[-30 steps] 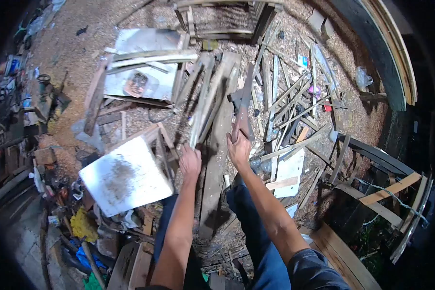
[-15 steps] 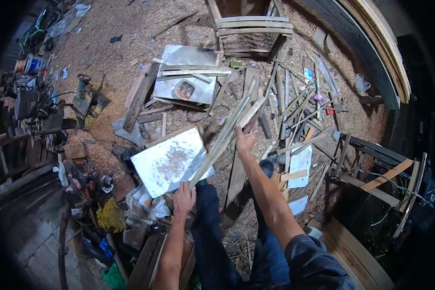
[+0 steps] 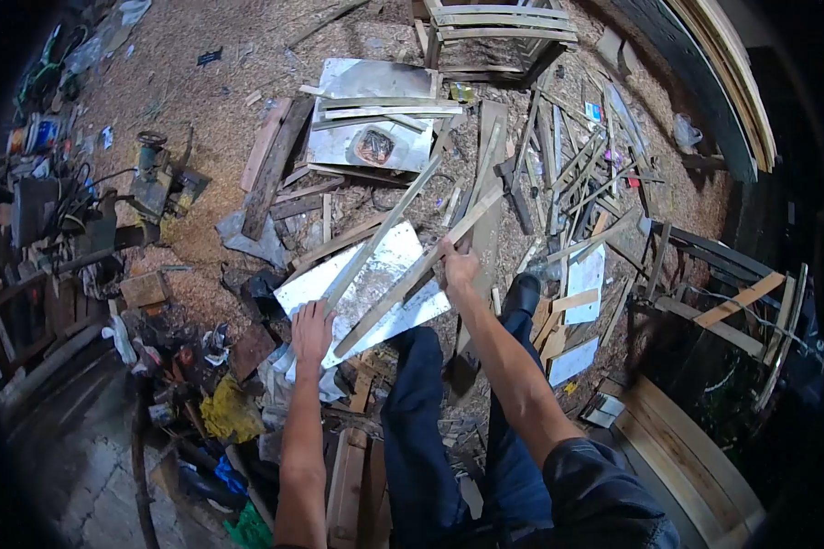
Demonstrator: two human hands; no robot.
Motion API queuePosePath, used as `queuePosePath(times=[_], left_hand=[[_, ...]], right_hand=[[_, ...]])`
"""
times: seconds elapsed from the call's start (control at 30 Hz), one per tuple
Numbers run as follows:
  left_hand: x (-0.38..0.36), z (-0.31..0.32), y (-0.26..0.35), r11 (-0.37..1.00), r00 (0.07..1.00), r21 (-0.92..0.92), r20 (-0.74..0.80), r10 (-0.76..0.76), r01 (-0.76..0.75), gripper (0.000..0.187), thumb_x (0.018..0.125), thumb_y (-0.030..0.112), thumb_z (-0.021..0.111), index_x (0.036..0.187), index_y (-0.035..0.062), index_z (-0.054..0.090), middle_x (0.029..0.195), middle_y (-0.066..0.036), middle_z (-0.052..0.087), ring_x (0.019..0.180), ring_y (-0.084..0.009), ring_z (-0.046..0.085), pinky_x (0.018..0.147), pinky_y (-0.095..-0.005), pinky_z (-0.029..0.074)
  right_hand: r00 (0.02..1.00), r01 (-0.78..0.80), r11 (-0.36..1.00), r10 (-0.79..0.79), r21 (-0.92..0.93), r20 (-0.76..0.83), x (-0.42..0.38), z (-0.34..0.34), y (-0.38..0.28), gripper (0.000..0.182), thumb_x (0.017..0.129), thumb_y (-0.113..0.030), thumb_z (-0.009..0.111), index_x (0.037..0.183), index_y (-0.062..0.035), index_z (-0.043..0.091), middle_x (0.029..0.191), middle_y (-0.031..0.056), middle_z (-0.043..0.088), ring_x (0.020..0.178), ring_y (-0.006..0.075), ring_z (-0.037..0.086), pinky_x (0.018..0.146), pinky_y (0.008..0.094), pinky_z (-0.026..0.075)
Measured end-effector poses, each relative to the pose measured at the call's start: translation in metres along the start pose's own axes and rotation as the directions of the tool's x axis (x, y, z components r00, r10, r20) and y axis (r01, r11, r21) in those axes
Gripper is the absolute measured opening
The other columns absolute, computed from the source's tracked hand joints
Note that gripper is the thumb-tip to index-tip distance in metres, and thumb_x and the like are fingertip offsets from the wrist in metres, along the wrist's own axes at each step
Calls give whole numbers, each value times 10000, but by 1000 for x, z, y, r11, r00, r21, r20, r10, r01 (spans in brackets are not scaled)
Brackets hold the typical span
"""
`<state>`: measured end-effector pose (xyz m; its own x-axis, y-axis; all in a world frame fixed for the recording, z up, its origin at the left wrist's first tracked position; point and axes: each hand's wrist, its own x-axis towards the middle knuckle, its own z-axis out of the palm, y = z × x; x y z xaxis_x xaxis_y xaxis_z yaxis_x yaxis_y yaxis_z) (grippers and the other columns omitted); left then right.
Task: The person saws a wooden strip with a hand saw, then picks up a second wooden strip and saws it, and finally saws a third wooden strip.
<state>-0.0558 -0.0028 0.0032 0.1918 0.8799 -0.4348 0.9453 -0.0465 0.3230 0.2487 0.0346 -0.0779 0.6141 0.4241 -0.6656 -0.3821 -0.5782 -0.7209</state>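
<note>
The left hand has its fingers closed on the near end of a long, thin, grey-green strip of wood. This strip slants up and away, with its far end near a square, white and grey board. The right hand has its fingers clamped on a long, flat, light brown strip of wood, nearer its far end than its near end. A small bit of something dark brown shows right by the right hand, but I can't tell what it is, or if the hand has it too.

The two strips are apart, with a gap between them. Both cross in front of a flat, white board with brown dirty marks. The square board has a few strips of wood lying on top of it.

A wide, brown wooden plank lies just past the right hand. Near it is a dark tool shaped like a T. To the right of that is a messy pile of thin wooden sticks. At the top stands a brown wooden frame with slats.

The floor covered in tan wood chips is under all of this. A crumpled yellow bag or cloth lies to the left of the person's legs in dark blue trousers.
</note>
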Motion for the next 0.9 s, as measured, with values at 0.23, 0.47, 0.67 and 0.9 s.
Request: queuePosePath(times=[0.23, 0.47, 0.67, 0.9], left_hand=[[-1, -10, -1, 997, 1000, -77, -6, 19, -19, 352, 908, 315, 544, 1169, 80, 565, 1024, -177, 652, 910, -376, 629, 790, -457, 499], [-12, -1, 6, 992, 993, -44, 12, 120, -119, 324, 893, 291, 562, 1116, 57, 576, 974, -190, 656, 874, -383, 633, 743, -472, 500], [-29, 31, 38, 995, 987, -38, 132, 93, -89, 343, 892, 333, 548, 1113, 72, 563, 983, -172, 649, 882, -370, 627, 760, -480, 491], [-49, 71, 71, 996, 997, 27, 8, -81, 80, 287, 894, 233, 573, 1116, 51, 559, 1199, -141, 506, 1110, -319, 501, 930, -450, 383]], right_hand=[[989, -75, 917, 18, -391, -149, -21, 35, -4, 464, 758, -298, 763, 1041, 49, 639, 897, 186, 668, 788, 273, 640, 709, 364, 488], [984, 106, 732, -174, -673, -34, -29, 12, -25, 285, 870, -221, 651, 1062, -10, 654, 832, 102, 685, 712, 171, 681, 588, 289, 512], [1000, -11, 996, 11, 94, 1, -34, -35, -54, 276, 851, -211, 679, 1045, -18, 638, 848, 87, 666, 696, 178, 681, 560, 277, 515], [995, -97, 960, 82, -263, -65, 7, -53, -26, 307, 786, -194, 760, 945, 33, 628, 813, 96, 662, 627, 184, 669, 555, 300, 510]])
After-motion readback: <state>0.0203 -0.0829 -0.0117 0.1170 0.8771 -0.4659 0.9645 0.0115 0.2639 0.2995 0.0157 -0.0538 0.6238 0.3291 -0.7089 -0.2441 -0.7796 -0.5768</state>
